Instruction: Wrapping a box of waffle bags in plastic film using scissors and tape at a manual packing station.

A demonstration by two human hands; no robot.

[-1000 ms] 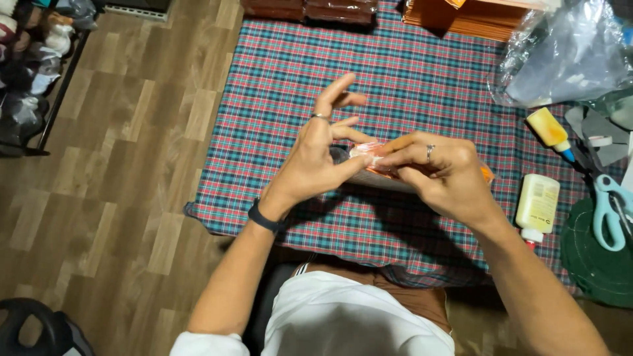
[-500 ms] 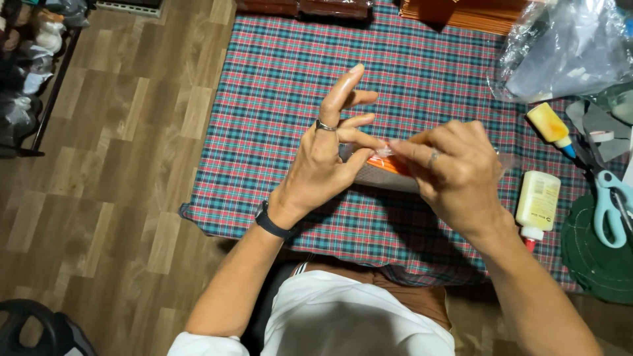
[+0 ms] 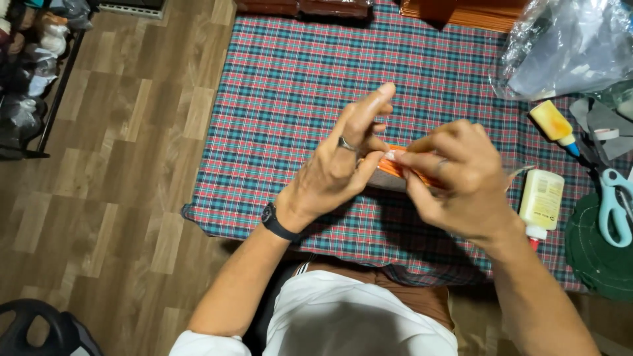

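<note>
Pinched between both hands, left hand (image 3: 336, 175) and right hand (image 3: 455, 188), fingers narrow on an orange strip (image 3: 395, 168) raised over the plaid cloth (image 3: 290, 99) near its right edge, glue bottle (image 3: 541, 201) and scissors (image 3: 614, 204) within reach.

Both forearms reach forward and inward, bare to the elbows, converging above the middle of the checked cloth. Left hand (image 3: 336, 175) raised on edge, index and middle fingers pointing up and away, ring on one finger, dark band at the wrist, thumb pressed toward the right. Right hand (image 3: 455, 181) curled knuckles-up, fingertips pinched closed against the left thumb.
</note>
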